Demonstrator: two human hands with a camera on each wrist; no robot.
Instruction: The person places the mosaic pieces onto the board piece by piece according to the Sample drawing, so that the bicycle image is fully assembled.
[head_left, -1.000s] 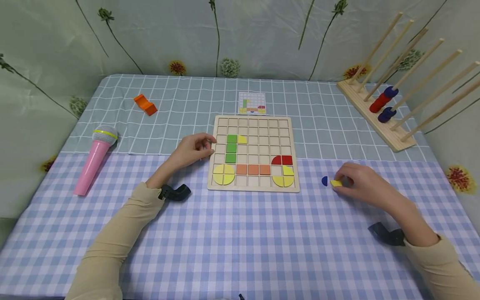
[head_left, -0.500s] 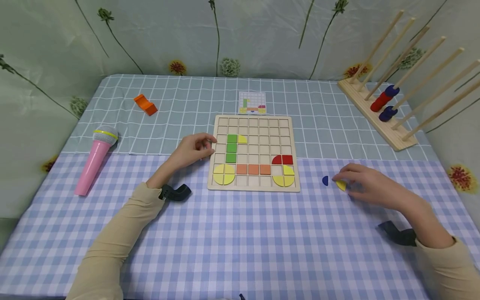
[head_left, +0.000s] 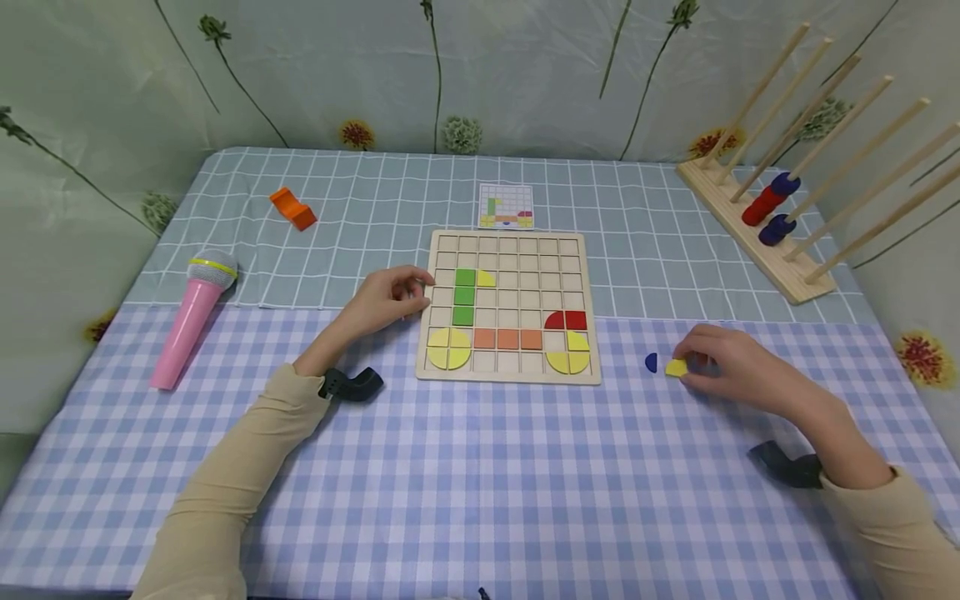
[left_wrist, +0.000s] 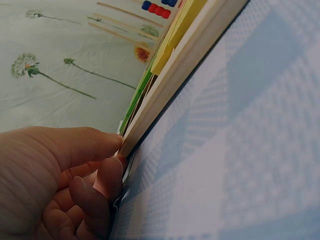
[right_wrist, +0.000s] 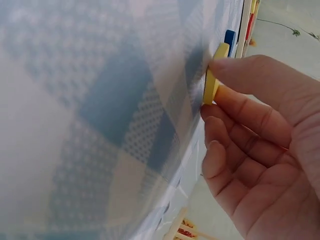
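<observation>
The wooden grid board (head_left: 507,383) lies in the middle of the table, with green, yellow, orange and red flat pieces set in its squares. My left hand (head_left: 390,296) touches the board's left edge with thumb and fingertips; in the left wrist view the thumb (left_wrist: 102,142) lies against the rim. To the right of the board, my right hand (head_left: 727,367) pinches a yellow quarter-circle piece (head_left: 676,367) between thumb and fingers, close over the cloth. In the right wrist view the yellow piece (right_wrist: 212,80) stands edge-on. A small blue half-circle piece (head_left: 652,362) lies just left of it.
Behind the board lies a pattern card (head_left: 506,206). A pink toy microphone (head_left: 191,321) and an orange wavy block (head_left: 293,209) are at the left. At the back right stands a wooden peg rack (head_left: 757,233) with red and blue beads.
My right hand has loosened on the yellow piece, shifted right and pinched it again, with the piece turned. My left hand has stayed at the board's edge.
</observation>
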